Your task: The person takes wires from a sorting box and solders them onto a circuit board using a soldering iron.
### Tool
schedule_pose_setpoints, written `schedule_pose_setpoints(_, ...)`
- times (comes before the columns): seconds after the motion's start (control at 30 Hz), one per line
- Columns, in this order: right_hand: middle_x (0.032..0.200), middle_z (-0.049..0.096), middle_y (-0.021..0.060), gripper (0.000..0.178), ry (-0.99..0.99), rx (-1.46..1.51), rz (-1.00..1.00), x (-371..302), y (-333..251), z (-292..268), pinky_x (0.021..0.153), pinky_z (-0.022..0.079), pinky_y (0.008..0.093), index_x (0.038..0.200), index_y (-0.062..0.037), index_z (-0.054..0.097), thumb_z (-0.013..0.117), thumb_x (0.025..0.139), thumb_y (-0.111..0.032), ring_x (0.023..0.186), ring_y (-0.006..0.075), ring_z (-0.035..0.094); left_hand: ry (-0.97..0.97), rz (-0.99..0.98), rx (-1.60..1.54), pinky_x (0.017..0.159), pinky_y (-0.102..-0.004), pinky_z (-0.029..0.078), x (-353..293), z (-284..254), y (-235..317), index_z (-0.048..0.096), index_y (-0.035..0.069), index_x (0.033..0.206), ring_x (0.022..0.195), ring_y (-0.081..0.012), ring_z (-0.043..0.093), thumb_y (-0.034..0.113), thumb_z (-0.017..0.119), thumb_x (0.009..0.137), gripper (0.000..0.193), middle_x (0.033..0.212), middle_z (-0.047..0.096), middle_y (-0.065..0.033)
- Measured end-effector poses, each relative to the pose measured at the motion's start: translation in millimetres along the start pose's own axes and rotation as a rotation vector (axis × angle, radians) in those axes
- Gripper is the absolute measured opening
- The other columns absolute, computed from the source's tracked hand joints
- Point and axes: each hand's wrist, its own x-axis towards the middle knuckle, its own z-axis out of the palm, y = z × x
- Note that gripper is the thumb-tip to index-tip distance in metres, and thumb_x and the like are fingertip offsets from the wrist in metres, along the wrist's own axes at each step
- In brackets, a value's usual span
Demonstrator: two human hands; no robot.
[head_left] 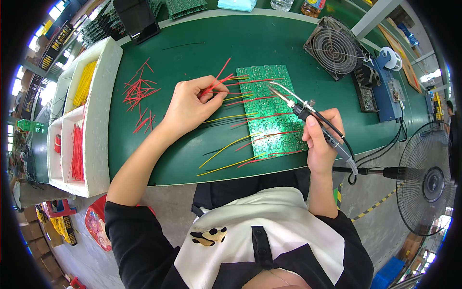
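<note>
My left hand [199, 101] is closed round several red wires [222, 72], just left of a panel of green circuit boards [269, 111]. Red, yellow and black wires run from the panel toward the left and lie over the table. In my right hand [323, 137] is a soldering iron [308, 115] with a thin curved metal tube beside its tip. The tip points up and left over the panel's upper part; whether it touches the board I cannot tell. A loose pile of short red wires [138, 91] lies left of my left hand.
A white foam box [102, 120] with yellow and red wires in compartments stands at the left. At the right are a square fan [333, 48] and a blue machine with a white reel [389, 86]. A black phone-like device [135, 19] lies at the far left of the green table [216, 43].
</note>
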Motion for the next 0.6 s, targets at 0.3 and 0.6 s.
schedule_pose_setpoints(0.3, 0.060, 0.055, 0.0076, 0.016, 0.372, -0.121, -0.120, 11, -2, -35, 0.043, 0.038, 0.0184, 0.086, -0.0010, 0.047, 0.060, 0.083, -0.010, 0.045, 0.0085, 0.047, 0.128, 0.108, -0.020, 0.047, -0.0187, 0.026, 0, -7, 5, 0.062, -0.001, 0.082, 0.053, -0.0007, 0.031, 0.003, 0.059, 0.079, 0.006, 0.069, 0.050, 0.0034)
schedule_pose_setpoints(0.6, 0.062, 0.057, 0.0078, 0.015, 0.210, -0.031, -0.061, 5, -6, -13, 0.044, 0.040, 0.0179, 0.086, -0.0011, 0.048, 0.060, 0.083, -0.008, 0.047, 0.0072, 0.050, 0.166, 0.160, 0.158, 0.046, -0.0212, 0.024, 5, -15, 4, 0.063, 0.002, 0.082, 0.052, -0.0038, 0.031, 0.008, 0.063, 0.078, 0.007, 0.068, 0.051, 0.0018)
